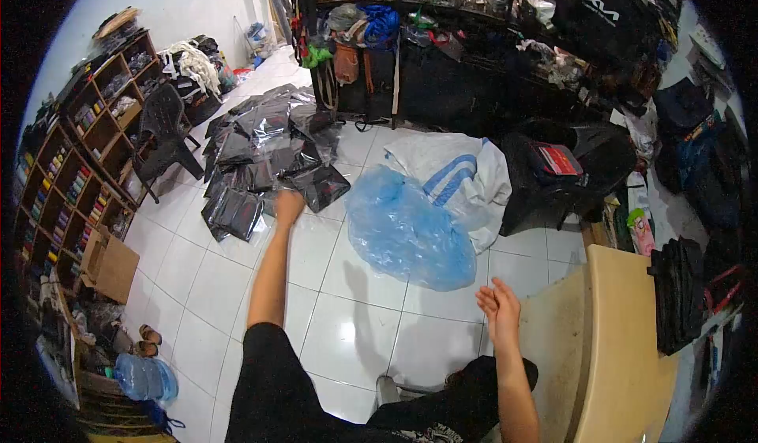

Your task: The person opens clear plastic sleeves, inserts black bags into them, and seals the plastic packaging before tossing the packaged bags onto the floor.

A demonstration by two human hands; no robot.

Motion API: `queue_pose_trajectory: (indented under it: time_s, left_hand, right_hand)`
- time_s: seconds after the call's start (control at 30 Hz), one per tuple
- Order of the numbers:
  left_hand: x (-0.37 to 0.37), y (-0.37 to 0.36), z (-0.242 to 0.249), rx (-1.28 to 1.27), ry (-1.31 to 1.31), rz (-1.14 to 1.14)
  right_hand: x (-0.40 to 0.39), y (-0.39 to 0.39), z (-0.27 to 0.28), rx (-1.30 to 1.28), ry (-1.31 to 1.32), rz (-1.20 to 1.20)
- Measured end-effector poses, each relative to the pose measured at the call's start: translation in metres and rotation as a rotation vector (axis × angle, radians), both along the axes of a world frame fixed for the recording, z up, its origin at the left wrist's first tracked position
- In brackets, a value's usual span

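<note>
My left hand reaches forward to the near edge of a large pile of dark packages in clear plastic on the tiled floor. Its fingers are closed at one package, and what they grip is hidden. My right hand is raised above the floor, palm partly up, fingers apart and holding nothing. Beyond it a crumpled blue plastic bag lies on the tiles, against a white sack with blue stripes.
Left are a black plastic chair, shelves of thread spools, a cardboard box and a water bottle. Right are a light wooden table and a black chair with a red item on it. Loaded shelves stand behind.
</note>
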State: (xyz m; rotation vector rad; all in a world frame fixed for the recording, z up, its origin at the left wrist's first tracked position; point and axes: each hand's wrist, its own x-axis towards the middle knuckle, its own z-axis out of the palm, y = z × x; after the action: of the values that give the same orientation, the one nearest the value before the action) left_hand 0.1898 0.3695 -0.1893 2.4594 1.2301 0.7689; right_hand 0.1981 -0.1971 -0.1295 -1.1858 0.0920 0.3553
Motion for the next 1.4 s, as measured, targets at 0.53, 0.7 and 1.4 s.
queue_pose_trajectory:
  time_s: [0.53, 0.7, 1.4]
  left_hand:
    - [-0.157, -0.686, 0.133, -0.877, -0.134, -2.365]
    - [-0.185, -0.78, 0.182, -0.716, -0.106, -2.553]
    - [-0.209, -0.836, 0.17, -0.668, 0.133, -2.512]
  right_hand:
    - [-0.344, -0.287, 0.143, -0.987, -0.102, -1.106]
    - [-0.459, -0.329, 0.16, -1.696, 0.108, -1.058]
    - [-0.476, -0.335, 0.139, -1.055, -0.061, -1.036]
